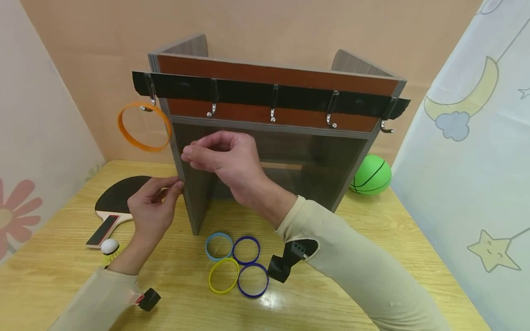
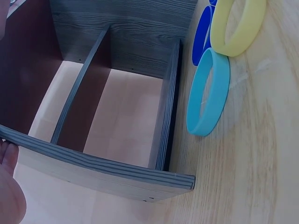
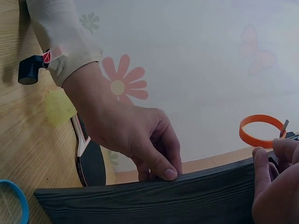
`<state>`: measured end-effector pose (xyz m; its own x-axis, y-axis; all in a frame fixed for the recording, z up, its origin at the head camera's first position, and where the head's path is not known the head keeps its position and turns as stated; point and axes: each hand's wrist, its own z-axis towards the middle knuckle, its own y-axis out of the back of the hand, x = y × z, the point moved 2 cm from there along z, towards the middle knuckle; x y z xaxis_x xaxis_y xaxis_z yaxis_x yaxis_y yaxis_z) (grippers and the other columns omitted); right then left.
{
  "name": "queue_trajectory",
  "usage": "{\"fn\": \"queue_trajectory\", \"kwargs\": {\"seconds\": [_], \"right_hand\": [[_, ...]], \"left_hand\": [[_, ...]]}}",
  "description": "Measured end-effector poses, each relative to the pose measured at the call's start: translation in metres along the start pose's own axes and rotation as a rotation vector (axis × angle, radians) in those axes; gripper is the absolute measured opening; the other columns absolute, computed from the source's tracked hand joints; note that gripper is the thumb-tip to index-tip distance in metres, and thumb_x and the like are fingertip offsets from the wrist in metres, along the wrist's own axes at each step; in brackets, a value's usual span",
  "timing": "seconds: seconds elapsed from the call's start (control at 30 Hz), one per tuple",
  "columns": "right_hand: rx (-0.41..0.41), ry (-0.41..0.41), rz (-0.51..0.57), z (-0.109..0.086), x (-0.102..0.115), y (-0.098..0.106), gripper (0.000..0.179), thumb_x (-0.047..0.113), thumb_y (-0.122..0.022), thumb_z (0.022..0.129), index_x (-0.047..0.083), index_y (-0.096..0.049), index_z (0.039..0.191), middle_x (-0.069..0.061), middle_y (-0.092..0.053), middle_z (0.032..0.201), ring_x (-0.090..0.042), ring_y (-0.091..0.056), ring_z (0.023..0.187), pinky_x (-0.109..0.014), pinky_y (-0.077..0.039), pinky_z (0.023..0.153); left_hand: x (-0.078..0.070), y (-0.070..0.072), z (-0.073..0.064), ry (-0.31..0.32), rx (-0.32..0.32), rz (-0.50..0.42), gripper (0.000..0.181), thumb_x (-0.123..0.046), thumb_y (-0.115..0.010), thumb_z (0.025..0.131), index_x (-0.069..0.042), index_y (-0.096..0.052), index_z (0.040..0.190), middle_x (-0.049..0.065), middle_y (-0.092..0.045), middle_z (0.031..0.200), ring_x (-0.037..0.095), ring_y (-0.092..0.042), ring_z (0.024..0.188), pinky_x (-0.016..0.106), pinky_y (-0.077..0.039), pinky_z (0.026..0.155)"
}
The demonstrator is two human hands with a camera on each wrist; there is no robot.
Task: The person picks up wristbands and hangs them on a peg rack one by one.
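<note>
From the head view I see the left hand (image 1: 155, 202) pinching the edge of the shelf (image 1: 290, 145), thumb and fingers clamped on its left side board. The right hand (image 1: 232, 161) hovers near the orange ring (image 1: 146, 147), fingers loosely bent, thumb close to them, gripping nothing. That ring hangs on the leftmost hook (image 1: 152, 92) of the black strip (image 1: 244, 92). On the table (image 1: 401, 239) lie a light blue ring (image 1: 206, 247), a yellow ring (image 1: 222, 292) and two dark blue rings (image 1: 258, 249), with a bat (image 1: 120, 195) and shuttlecock (image 1: 110, 247) to the left and a green ball (image 1: 370, 175) to the right. My left wrist view gives only part of the left hand, at the board's outer side, and the light blue ring beside the shelf. In the right wrist view, the left thumb presses the board's edge, the orange ring hangs just beyond the right fingertips, and the red patch (image 3: 46, 57) at the left cuff is too small for me to read.
</note>
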<state>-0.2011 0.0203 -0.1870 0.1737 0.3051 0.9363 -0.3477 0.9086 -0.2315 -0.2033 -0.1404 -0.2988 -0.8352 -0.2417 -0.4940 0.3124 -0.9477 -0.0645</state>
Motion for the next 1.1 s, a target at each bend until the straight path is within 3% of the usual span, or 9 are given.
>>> {"fn": "queue_trajectory", "kwargs": {"seconds": [0.37, 0.6, 0.83, 1.1], "right_hand": [[0.07, -0.026, -0.157, -0.014, -0.005, 0.023, 0.01, -0.001, -0.07, 0.084, -0.006, -0.062, 0.088, -0.015, -0.069, 0.088, -0.025, -0.068, 0.082, -0.038, -0.056, 0.077], [0.08, -0.05, -0.293, -0.032, -0.015, 0.048, 0.011, 0.005, -0.074, 0.082, -0.001, -0.065, 0.084, -0.015, -0.067, 0.08, -0.027, -0.064, 0.074, -0.038, -0.057, 0.07], [0.102, -0.061, -0.551, -0.052, -0.041, 0.086, 0.01, 0.011, -0.077, 0.08, 0.005, -0.069, 0.08, -0.008, -0.067, 0.074, -0.021, -0.061, 0.068, -0.034, -0.054, 0.06], [0.17, -0.19, -0.594, -0.076, -0.084, 0.124, 0.011, 0.008, -0.075, 0.08, 0.001, -0.067, 0.082, -0.006, -0.066, 0.072, -0.027, -0.061, 0.065, -0.03, -0.053, 0.055]], "left_hand": [[0.001, 0.0, -0.001, -0.01, 0.003, -0.011, 0.005, 0.021, -0.065, 0.076, 0.02, -0.065, 0.081, 0.026, -0.063, 0.075, 0.007, -0.063, 0.071, 0.017, -0.054, 0.07], [0.002, 0.0, -0.002, 0.011, 0.003, -0.015, 0.006, 0.022, -0.065, 0.075, 0.02, -0.065, 0.081, 0.025, -0.063, 0.075, 0.008, -0.063, 0.071, 0.018, -0.054, 0.07], [0.003, -0.001, -0.002, 0.006, -0.001, -0.041, 0.006, 0.022, -0.065, 0.075, 0.021, -0.064, 0.081, 0.026, -0.062, 0.075, 0.009, -0.063, 0.07, 0.018, -0.054, 0.069], [0.024, 0.001, -0.008, 0.022, -0.025, -0.054, 0.008, 0.021, -0.068, 0.074, 0.017, -0.067, 0.081, 0.022, -0.064, 0.075, 0.008, -0.064, 0.07, 0.018, -0.054, 0.069]]}}
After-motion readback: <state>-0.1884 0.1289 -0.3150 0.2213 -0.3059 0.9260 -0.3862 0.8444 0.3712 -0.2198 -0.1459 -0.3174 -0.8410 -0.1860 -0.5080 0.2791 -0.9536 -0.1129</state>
